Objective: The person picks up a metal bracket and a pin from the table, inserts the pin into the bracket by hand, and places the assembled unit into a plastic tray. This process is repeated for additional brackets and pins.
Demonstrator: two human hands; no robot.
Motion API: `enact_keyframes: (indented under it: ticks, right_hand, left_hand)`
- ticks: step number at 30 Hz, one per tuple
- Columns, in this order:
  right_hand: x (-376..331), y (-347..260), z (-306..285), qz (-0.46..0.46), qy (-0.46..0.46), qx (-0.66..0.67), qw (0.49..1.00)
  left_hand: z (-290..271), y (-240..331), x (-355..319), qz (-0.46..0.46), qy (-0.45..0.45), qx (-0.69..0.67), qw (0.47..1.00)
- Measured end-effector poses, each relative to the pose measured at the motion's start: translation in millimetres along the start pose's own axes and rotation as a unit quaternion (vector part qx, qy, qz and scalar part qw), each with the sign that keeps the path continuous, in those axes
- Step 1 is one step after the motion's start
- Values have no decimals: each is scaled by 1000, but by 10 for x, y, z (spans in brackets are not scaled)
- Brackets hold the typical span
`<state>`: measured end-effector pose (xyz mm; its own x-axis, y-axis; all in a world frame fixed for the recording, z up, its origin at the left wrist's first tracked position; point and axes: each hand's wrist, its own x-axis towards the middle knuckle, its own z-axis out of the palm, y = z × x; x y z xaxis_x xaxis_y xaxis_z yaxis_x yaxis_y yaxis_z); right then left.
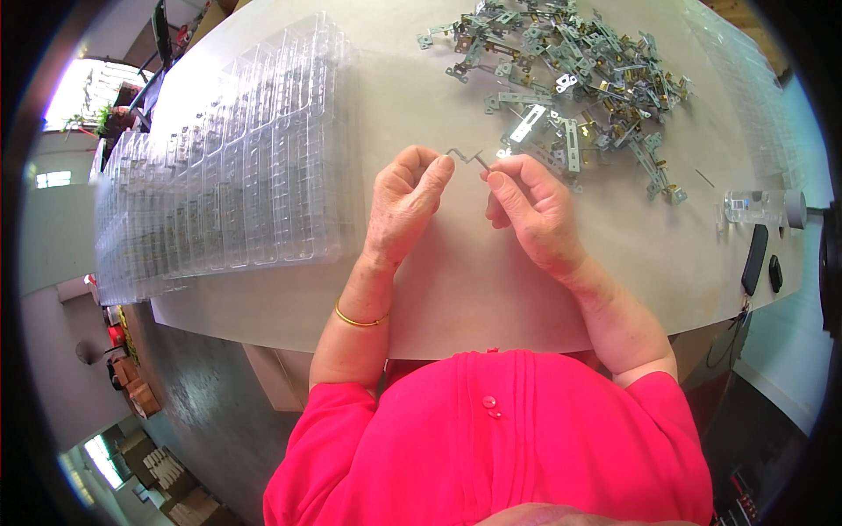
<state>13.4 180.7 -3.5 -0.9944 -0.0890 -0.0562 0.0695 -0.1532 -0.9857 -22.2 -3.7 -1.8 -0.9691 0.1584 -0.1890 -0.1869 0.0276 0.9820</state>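
Observation:
Between my hands is a thin, bent metal piece (474,159) with a zigzag shape, held just above the table. My left hand (405,203) pinches its left end between thumb and forefinger. The other end is gripped by my right hand (537,210), thumb on top and fingers curled under. Whether it is one piece or two touching parts, I cannot tell. Just beyond my right hand lies a heap of metal lock-like fittings (596,66), flat slotted plates with some brass-coloured bits. A slotted metal strip (572,145) lies at the heap's near edge.
Stacked clear plastic trays (303,175) stand on the left of the pale table (474,298), metal parts showing through them. More clear plastic (732,88) lies far right. Nearer on the right are a clear bottle (756,208), a long black object (754,260) and a small black fob (775,273).

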Motion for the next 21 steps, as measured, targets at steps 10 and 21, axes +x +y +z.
enact_keyframes:
  ticks: [10, 21]
  right_hand:
    - [-10, 35, 59, -32, 8, -35, 999]
    - [-22, 45, 34, -29, -17, -63, 997]
  left_hand:
    - [26, -129, -24, 104, 31, 98, 989]
    - [-4, -125, -47, 204, -16, 141, 969]
